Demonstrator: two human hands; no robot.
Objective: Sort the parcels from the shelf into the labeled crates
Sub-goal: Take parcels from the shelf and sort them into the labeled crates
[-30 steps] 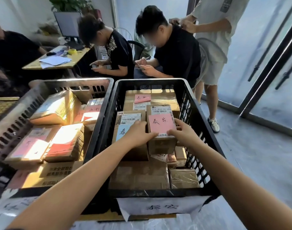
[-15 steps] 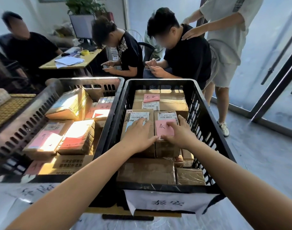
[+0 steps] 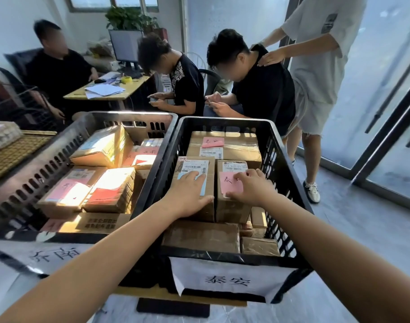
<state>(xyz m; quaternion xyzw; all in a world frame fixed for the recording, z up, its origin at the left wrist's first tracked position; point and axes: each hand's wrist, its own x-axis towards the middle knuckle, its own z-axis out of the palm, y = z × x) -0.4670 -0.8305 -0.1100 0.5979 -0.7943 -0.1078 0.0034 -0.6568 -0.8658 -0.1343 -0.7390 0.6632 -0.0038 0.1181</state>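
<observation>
Both hands reach into the black crate (image 3: 290,173), whose front carries a white label (image 3: 227,279) with two handwritten characters. The left hand (image 3: 188,194) lies flat on the left parcel (image 3: 194,165). Its grip is loose, the fingers straight across the top and the thumb along the near edge, clasping nothing.

The right hand (image 3: 254,190) rests on the right parcel (image 3: 232,209) with its fingers spread and only slightly bent over a pink note (image 3: 229,185) stuck to the top. This grip is slack too, pressing rather than holding. The two parcels stand side by side, touching, in the middle of the crate. A wider back parcel (image 3: 234,148) lies just behind them, and two flatter boxes (image 3: 201,236) lie lower at the near end.

The grey crate (image 3: 129,114) stands to the left, its wall against the black one. It is filled with more parcels and fronted by its own paper label (image 3: 54,255).

Beyond the crates three people sit — two bent over phones — near a surface (image 3: 129,89) with papers and a monitor (image 3: 125,45). A fourth person stands at the right.
</observation>
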